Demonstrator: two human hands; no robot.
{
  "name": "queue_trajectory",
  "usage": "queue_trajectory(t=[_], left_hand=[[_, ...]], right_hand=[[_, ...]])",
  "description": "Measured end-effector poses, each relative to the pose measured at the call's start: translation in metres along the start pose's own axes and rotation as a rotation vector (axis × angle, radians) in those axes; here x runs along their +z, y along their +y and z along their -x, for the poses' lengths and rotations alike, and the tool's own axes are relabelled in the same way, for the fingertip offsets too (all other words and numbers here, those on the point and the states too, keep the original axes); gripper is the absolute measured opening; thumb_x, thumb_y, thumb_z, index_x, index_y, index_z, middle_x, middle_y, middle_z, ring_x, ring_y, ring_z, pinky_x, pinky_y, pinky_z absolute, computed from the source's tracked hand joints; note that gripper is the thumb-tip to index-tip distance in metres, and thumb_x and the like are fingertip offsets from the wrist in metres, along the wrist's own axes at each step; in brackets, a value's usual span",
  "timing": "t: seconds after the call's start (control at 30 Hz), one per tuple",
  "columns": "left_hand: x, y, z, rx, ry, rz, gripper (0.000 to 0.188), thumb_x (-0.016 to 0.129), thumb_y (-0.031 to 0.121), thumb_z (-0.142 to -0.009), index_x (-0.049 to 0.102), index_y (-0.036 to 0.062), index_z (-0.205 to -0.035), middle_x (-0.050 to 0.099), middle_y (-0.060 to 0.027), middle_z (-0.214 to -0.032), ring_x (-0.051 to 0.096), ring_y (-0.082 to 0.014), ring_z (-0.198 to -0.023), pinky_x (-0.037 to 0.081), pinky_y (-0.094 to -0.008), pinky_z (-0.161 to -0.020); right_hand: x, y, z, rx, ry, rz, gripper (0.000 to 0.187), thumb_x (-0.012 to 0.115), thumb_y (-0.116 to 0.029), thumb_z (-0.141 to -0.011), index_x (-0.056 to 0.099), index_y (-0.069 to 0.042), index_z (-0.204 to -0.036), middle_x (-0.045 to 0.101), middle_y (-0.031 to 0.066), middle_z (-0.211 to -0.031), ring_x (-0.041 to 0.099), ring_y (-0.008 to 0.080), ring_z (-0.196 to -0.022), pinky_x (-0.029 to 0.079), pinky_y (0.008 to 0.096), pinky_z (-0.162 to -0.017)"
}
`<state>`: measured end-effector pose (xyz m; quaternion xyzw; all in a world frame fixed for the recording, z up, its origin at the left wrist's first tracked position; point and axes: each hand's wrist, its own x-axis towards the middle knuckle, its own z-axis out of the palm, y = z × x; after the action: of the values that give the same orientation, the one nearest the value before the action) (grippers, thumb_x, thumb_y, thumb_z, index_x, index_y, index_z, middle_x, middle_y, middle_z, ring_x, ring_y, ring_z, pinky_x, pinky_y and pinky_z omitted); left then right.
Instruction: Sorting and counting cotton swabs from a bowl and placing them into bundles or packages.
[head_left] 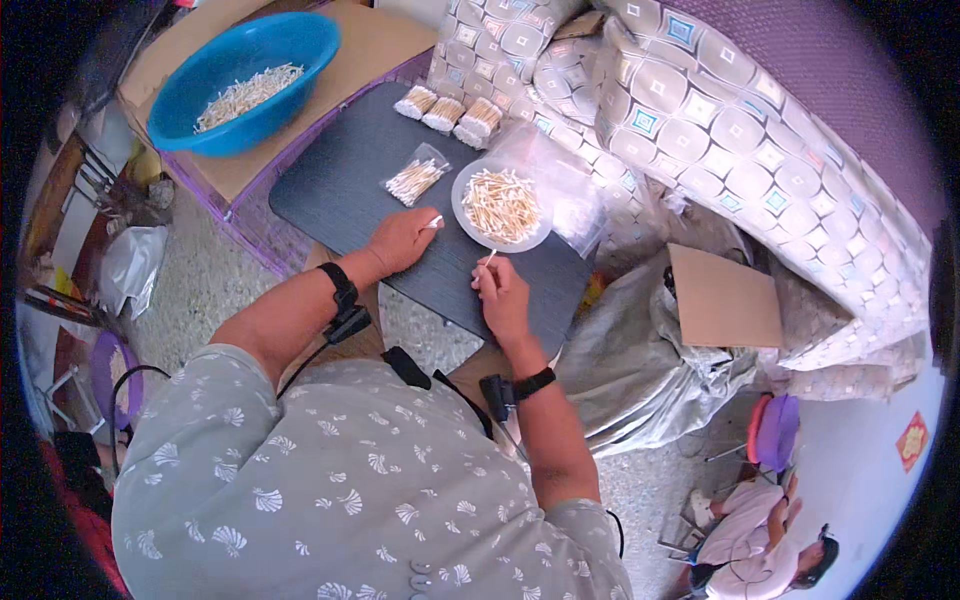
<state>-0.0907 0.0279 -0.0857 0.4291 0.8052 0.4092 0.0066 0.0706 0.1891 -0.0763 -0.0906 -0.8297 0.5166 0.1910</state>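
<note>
My left hand (pixel 402 240) is closed, resting at the near part of a dark table (pixel 340 170), with white cotton tips poking out between thumb and fingers. How many swabs it holds is hidden. To the right, my right hand (pixel 503 298) pinches a cotton swab (pixel 490 258), its white tip pointing up just below a white plate (pixel 458 200). Loose cotton swabs (pixel 502 205) are heaped on that plate. Beyond my left hand lies a small clear bag (pixel 415 176) with swabs in it.
Three bundles of swabs (pixel 443 113) line the table's far edge. Clear plastic bags (pixel 575 200) lie right of the plate. A blue basin (pixel 300 48) of swabs stands on cardboard at far left. Large patterned sacks (pixel 700 130) and a cardboard box (pixel 725 298) crowd the right. Another person (pixel 750 535) sits lower right.
</note>
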Motion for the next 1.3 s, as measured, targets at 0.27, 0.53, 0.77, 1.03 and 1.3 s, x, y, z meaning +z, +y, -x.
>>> queue_trajectory(t=[0.27,0.53,0.77,1.03,1.3], left_hand=[[-0.007,0.006,-0.001,-0.002,-0.012,-0.059,0.016,0.049,0.019,-0.088,0.057,0.0068,-0.095,0.063,-0.018,-0.087,0.06,-0.0391,-0.083,0.047,-0.0464,-0.07],[-0.006,0.008,0.002,-0.021,0.009,-0.012,0.022,0.048,0.026,-0.092,0.06,0.0077,-0.099,0.062,-0.0154,-0.079,0.062,-0.0333,-0.075,0.046,-0.0427,-0.066],[0.013,0.066,0.004,-0.37,-0.207,0.791,0.019,0.055,0.018,-0.094,0.065,0.0102,-0.107,0.044,0.011,-0.065,0.033,0.0001,-0.052,0.027,-0.0174,-0.045],[0.022,0.07,-0.002,-0.298,-0.197,0.869,0.02,0.057,0.015,-0.092,0.064,0.0065,-0.108,0.058,0.0072,-0.077,0.042,-0.0006,-0.057,0.033,-0.0165,-0.049],[0.035,0.058,-0.002,-0.284,-0.245,0.871,0.017,0.059,0.014,-0.09,0.063,0.0052,-0.104,0.063,0.0021,-0.081,0.048,-0.0027,-0.063,0.037,-0.0173,-0.053]], right_hand=[[0.007,0.001,0.001,0.023,0.105,-0.06,0.012,0.055,-0.012,-0.092,0.057,-0.002,-0.099,0.064,0.0069,-0.079,0.062,0.0125,-0.067,0.049,0.0255,-0.058],[0.004,-0.005,0.004,0.072,0.129,-0.115,0.012,0.057,-0.014,-0.09,0.058,-0.004,-0.096,0.065,0.0103,-0.079,0.065,0.0177,-0.066,0.051,0.0309,-0.06],[-0.001,0.002,0.005,0.011,0.126,0.063,0.014,0.061,-0.017,-0.086,0.06,-0.005,-0.093,0.064,0.0132,-0.083,0.063,0.0281,-0.073,0.049,0.0365,-0.066],[0.002,-0.001,0.003,-0.074,0.103,0.122,0.017,0.063,-0.02,-0.084,0.058,-0.005,-0.087,0.061,0.0133,-0.084,0.06,0.0334,-0.078,0.047,0.04,-0.069],[-0.002,-0.006,0.004,-0.069,0.128,0.192,0.018,0.066,-0.016,-0.083,0.055,-0.002,-0.083,0.057,0.0131,-0.077,0.057,0.027,-0.069,0.045,0.0348,-0.063]])
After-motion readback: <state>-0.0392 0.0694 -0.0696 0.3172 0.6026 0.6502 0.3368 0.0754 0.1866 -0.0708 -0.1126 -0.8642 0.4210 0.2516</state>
